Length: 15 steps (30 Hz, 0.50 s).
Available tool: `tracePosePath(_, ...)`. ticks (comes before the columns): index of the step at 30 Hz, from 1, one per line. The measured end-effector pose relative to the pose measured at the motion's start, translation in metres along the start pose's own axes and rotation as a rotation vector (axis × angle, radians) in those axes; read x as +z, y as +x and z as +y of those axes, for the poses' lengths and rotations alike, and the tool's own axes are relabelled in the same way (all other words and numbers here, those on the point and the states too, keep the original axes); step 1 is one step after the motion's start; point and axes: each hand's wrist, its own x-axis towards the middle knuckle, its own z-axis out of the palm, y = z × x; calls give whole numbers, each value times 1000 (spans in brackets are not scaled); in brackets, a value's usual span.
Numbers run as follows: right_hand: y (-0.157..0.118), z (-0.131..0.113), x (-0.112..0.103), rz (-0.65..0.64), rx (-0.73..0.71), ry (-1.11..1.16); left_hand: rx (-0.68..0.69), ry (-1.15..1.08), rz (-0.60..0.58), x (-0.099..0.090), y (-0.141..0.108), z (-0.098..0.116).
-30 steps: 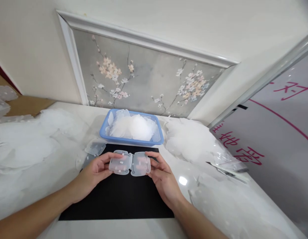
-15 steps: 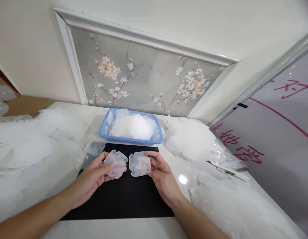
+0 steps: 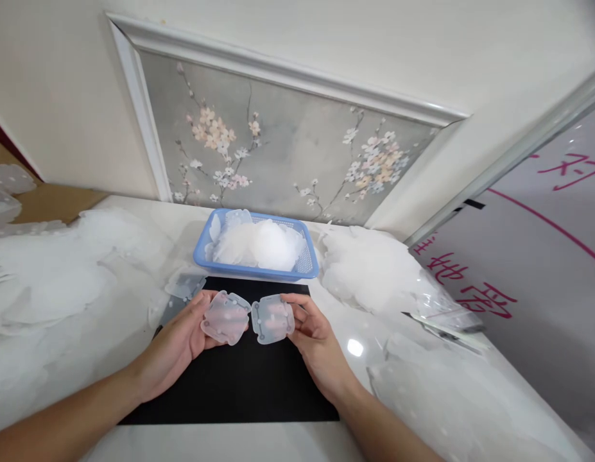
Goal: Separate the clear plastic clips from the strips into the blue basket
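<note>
My left hand (image 3: 179,337) is closed on a clear, frosted plastic piece (image 3: 226,317) with notched edges; its fingers show through from behind. Between the fingers and thumb of my right hand (image 3: 321,340), a similar frosted plastic piece (image 3: 273,319) is held by its right edge. The two pieces are side by side above a black mat (image 3: 234,391), their near edges almost meeting. Small grey marks run along the borders of both.
Behind the mat stands a blue basket (image 3: 198,255) filled with frosted pieces. Heaps of such pieces lie left (image 3: 47,276) and right (image 3: 369,263). A thin, dark-tipped tool (image 3: 441,332) rests at the right. A whiteboard (image 3: 533,269) with red writing borders the right side.
My left thumb has moved off the front face of the left piece, so more of that face shows. The left piece is turned slightly. My right hand keeps its hold.
</note>
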Motion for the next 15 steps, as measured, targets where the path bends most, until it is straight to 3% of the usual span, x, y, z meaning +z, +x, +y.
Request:
tracePosePath(10,-2,-1,-2,133,-39,-144,-14,34,9,2,0,3)
tracePosePath(15,-4,-5,5,149,103,104,-34,116,38,2,-4,5)
